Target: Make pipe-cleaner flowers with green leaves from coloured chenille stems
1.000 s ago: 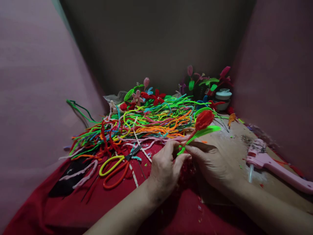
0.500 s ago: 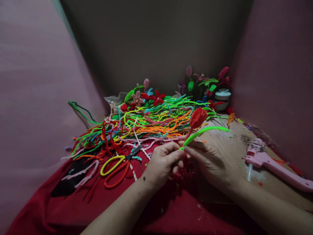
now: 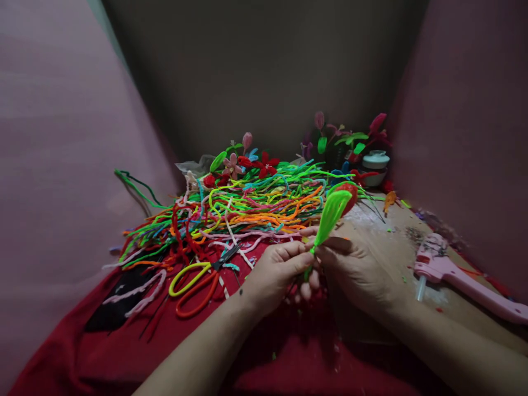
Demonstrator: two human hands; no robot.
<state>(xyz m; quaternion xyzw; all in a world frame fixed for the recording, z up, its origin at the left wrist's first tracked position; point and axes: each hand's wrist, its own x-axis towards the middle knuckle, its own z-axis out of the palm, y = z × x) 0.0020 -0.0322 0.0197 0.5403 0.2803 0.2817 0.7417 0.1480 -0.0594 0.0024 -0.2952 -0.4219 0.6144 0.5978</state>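
Between my two hands stands a pipe-cleaner flower with a red head (image 3: pixel 350 199), partly hidden behind a bright green leaf (image 3: pixel 332 215). My left hand (image 3: pixel 281 270) is closed, thumb and forefinger pinching the green stem at the base of the leaf. From the other side my right hand (image 3: pixel 350 263) pinches the same spot, fingertips close to the left thumb. The leaf faces me and tilts up to the right. Much of the stem is covered by my fingers.
Behind my hands lies a heap of coloured pipe cleaners (image 3: pixel 247 203). Scissors (image 3: pixel 200 280) with yellow and red handles lie left. A pink glue gun (image 3: pixel 454 272) rests on the board at right. Finished flowers (image 3: pixel 266 164) and a lidded jar (image 3: pixel 375 160) stand at the back.
The flower has turned, so the green leaf, seen edge-on and pointing right before, now faces me and covers much of the red head. Both hands keep their pinch.
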